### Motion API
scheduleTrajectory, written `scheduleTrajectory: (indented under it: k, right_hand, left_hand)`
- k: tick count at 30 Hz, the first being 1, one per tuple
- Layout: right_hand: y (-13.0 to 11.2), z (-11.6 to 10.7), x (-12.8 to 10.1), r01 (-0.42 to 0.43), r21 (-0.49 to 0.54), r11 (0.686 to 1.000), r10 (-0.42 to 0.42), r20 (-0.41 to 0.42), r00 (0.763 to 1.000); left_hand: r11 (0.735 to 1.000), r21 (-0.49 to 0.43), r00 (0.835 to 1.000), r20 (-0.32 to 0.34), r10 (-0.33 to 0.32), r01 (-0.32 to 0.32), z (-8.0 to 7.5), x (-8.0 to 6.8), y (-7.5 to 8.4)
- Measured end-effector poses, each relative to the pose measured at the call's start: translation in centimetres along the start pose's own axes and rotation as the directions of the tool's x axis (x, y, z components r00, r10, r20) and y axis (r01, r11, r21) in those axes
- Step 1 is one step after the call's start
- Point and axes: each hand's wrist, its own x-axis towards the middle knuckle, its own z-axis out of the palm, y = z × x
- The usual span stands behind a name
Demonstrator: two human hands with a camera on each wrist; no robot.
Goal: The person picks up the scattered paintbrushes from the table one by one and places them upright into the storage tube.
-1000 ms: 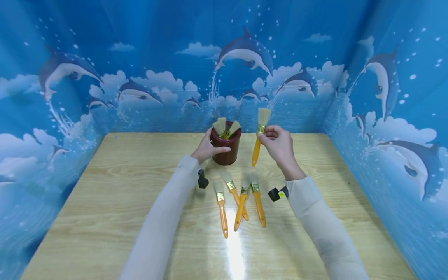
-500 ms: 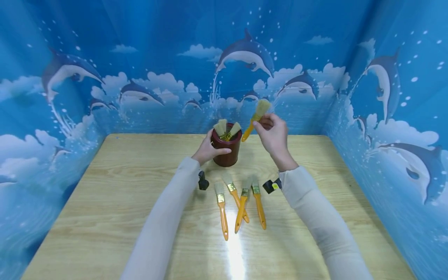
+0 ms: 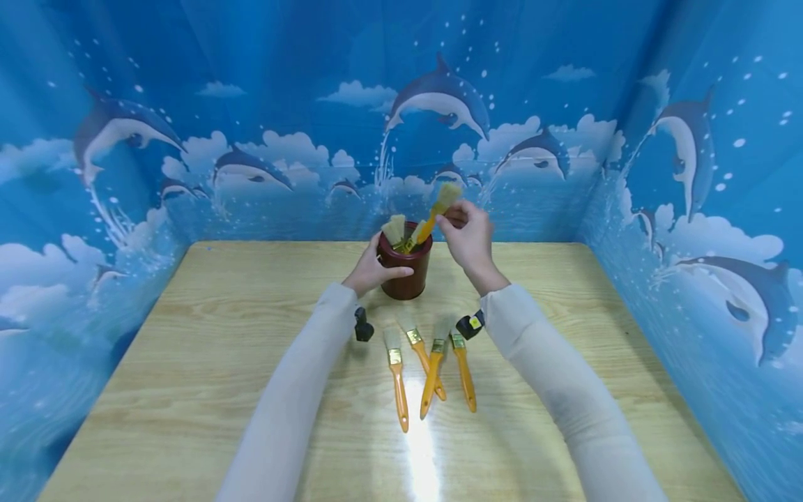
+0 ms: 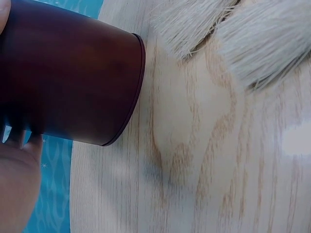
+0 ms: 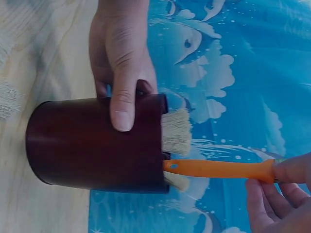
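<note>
A dark red cup [image 3: 406, 268] [image 5: 95, 145] [image 4: 68, 77] stands at the back middle of the wooden table [image 3: 188, 362], with brushes [image 3: 395, 229] standing in it, bristles up. My left hand [image 3: 371, 268] [image 5: 121, 63] grips the cup's side, thumb across its front. My right hand [image 3: 467, 237] [image 5: 282, 194] pinches an orange-handled paintbrush [image 3: 434, 213] [image 5: 218, 169] near its ferrule. The brush is tilted, and its handle tip is at the cup's mouth. Several more orange-handled brushes [image 3: 433, 362] lie side by side on the table in front of the cup.
Blue dolphin-print cloth [image 3: 94, 139] walls the table at the back and on both sides. Black wrist-mounted cameras [image 3: 364, 324] [image 3: 469, 324] sit by my sleeves. A bright glare [image 3: 422, 446] lies on the table near its front edge.
My right hand has carried the brush up and to the left, tilting it from upright beside the cup until its handle tip reaches the cup's mouth. My left hand has stayed on the cup.
</note>
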Motion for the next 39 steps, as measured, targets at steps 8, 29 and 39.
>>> scheduleTrajectory:
  k: [8, 29, 39]
  right_hand:
    - [0.9, 1.0, 0.2, -0.067, -0.040, 0.997, 0.069, 0.047, 0.996]
    - [5.1, -1.1, -3.0, -0.290, -0.010, 0.957, 0.285, 0.235, 0.929]
    - [8.8, -3.3, -6.6, -0.436, -0.011, 0.900, 0.419, 0.300, 0.857]
  left_hand:
    - [1.000, -0.006, 0.999, -0.021, 0.028, -0.028, 0.0, 1.7, -2.4]
    - [1.000, 0.005, 0.999, -0.026, 0.023, -0.022, 0.1, 1.6, -2.4]
    - [1.000, 0.008, 0.999, -0.029, 0.015, -0.015, 0.1, 1.5, -2.2]
